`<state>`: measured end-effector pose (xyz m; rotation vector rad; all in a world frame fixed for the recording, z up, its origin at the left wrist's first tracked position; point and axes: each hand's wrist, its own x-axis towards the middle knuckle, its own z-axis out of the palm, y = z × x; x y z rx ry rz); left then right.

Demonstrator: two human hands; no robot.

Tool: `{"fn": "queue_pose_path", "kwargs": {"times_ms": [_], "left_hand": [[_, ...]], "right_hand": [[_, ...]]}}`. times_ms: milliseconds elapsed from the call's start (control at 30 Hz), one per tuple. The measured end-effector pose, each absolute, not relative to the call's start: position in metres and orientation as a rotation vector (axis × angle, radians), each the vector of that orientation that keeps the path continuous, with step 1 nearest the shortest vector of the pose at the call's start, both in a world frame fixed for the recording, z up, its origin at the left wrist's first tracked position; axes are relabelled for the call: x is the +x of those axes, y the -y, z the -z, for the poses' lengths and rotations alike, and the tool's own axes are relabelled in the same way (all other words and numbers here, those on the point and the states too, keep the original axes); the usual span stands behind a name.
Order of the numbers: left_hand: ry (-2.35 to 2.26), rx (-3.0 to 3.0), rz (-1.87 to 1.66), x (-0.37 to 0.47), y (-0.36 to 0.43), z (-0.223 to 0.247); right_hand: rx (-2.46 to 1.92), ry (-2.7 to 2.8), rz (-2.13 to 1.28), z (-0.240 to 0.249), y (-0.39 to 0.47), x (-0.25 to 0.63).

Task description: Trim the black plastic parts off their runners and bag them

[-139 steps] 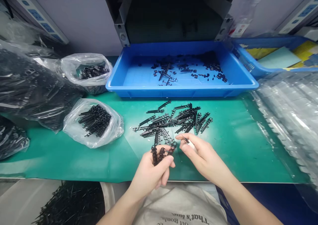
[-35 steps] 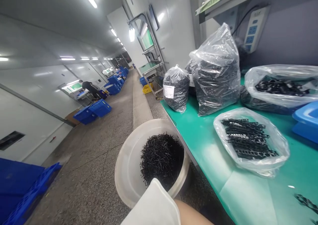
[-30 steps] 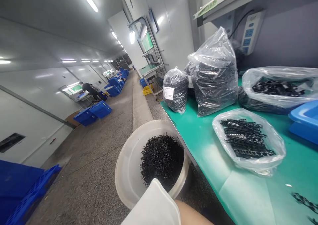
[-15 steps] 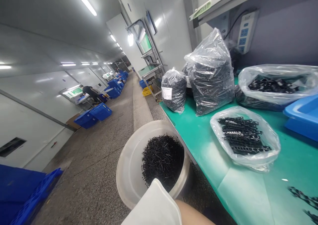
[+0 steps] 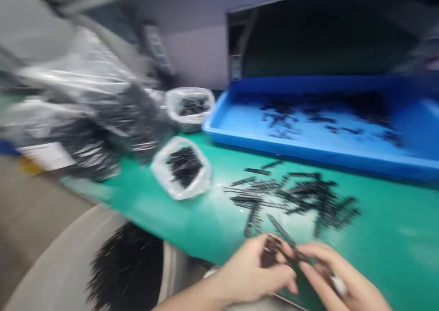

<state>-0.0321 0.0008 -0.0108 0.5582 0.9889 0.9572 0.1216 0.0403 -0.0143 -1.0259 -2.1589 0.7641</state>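
Head view, blurred. Curling left hand [image 5: 252, 274] closed around dark parts [image 5: 270, 252], bunched at thumb and fingers. Pinching a dark bit [image 5: 299, 257] between fingertips of right hand [image 5: 356, 283], closed too; showing a white piece [image 5: 339, 286] near the same fingers, too smeared to name. Bringing both grips nearly together, fingertips facing

Running a slim strip [image 5: 279, 227] from the gap between the hands outward and to the left, long axis slanting away from the body. Meeting the dark bit at its near end, or overlapping it; unable to tell which hand is bearing it

Facing the pile [image 5: 322, 194] just beyond the hands on the table [image 5: 219, 219], strips lying at mixed angles, a few pointing at left hand. Having right hand nearer the pile's right end

Backing the pile with the tray [image 5: 308, 160], its raised front wall crossing the far side. Keeping the near bag [image 5: 161, 169] and tub [image 5: 166, 270] off to the left, on left hand's side, tub below the table edge. Leaving bare green between near bag and pile, more to the right of right hand, with the front edge close under both wrists
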Motion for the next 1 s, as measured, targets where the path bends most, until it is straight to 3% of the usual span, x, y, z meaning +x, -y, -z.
{"fn": "queue_pose_path", "kwargs": {"times_ms": [100, 333, 667, 1000], "left_hand": [[-1.117, 0.614, -0.881, -0.035, -0.004, 0.008], [-1.166, 0.638, -0.838, -0.032, 0.001, 0.007], [-1.24, 0.599, -0.835, -0.027, 0.004, 0.005], [-1.22, 0.585, -0.88, -0.024, 0.006, 0.005]], "right_hand": [[-1.239, 2.135, -0.928, -0.002, -0.036, 0.137], [-1.281, 2.232, -1.127, -0.011, -0.023, 0.138], [-1.204, 2.432, -0.735, -0.006, -0.017, 0.132], [-1.19, 2.374, -0.638, -0.006, -0.011, 0.129]]}}
